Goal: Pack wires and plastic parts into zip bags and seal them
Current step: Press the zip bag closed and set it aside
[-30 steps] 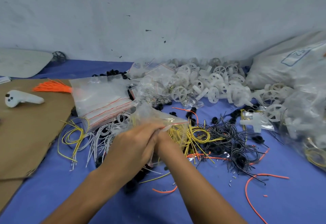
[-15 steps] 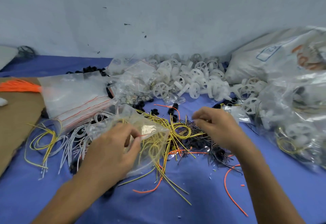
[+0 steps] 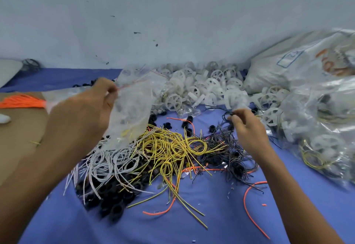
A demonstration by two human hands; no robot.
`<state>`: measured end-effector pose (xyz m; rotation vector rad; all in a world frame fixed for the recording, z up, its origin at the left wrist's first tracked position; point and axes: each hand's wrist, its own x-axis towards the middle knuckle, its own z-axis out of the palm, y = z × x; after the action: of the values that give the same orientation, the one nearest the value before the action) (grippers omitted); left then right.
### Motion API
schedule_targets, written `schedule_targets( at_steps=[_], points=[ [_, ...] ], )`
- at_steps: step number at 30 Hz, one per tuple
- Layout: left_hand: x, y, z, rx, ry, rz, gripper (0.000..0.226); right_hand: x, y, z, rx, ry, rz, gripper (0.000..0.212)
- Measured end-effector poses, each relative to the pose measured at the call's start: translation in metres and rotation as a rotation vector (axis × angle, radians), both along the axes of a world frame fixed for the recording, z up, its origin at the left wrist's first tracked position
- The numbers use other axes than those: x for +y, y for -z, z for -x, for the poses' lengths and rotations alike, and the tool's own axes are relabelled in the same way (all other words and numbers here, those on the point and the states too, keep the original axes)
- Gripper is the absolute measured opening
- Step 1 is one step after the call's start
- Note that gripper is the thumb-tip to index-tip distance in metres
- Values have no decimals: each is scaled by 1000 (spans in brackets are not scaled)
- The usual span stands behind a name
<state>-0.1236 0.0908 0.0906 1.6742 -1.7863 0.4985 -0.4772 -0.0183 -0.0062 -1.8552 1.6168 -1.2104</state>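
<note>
The left hand [image 3: 90, 113] is raised above the table, thumb and forefinger pinching the red-striped top edge of a clear zip bag [image 3: 132, 113]. The bag hangs from the hand toward its four o'clock, and its bottom corner reaches the white wires [image 3: 113, 159]. The right hand [image 3: 247, 126] has its fingers curled and pinches a thin black wire [image 3: 227, 113] at its eleven o'clock.

Between the hands lies a loose pile of yellow wires [image 3: 169, 146]. More black wires [image 3: 232, 159] lie tangled at the right hand's six o'clock. Black rings [image 3: 111, 199] are heaped at the left hand's five o'clock. White plastic wheels [image 3: 192, 88] are piled at twelve o'clock by the wall, filled bags [image 3: 317, 124] at three o'clock, and orange wires [image 3: 23, 101] on cardboard [image 3: 17, 138] at nine. A blue cloth [image 3: 192, 226] lies under everything.
</note>
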Motion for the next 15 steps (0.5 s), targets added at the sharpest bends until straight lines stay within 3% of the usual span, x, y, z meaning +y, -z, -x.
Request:
schedule_targets(
  at_steps=[5,9,11,15],
  points=[
    [-4,-2,0,-45,-32,136,21,12,-22,-8,-644,-87,27,16],
    [-1,37,25,27,102,-159,24,32,-42,-15,-985,-299,-121,19],
    [5,60,39,124,144,-289,29,49,-42,-22,-928,-445,-256,17],
    [14,85,64,81,182,-277,31,84,-24,-44,-522,-685,-507,16]
  ],
)
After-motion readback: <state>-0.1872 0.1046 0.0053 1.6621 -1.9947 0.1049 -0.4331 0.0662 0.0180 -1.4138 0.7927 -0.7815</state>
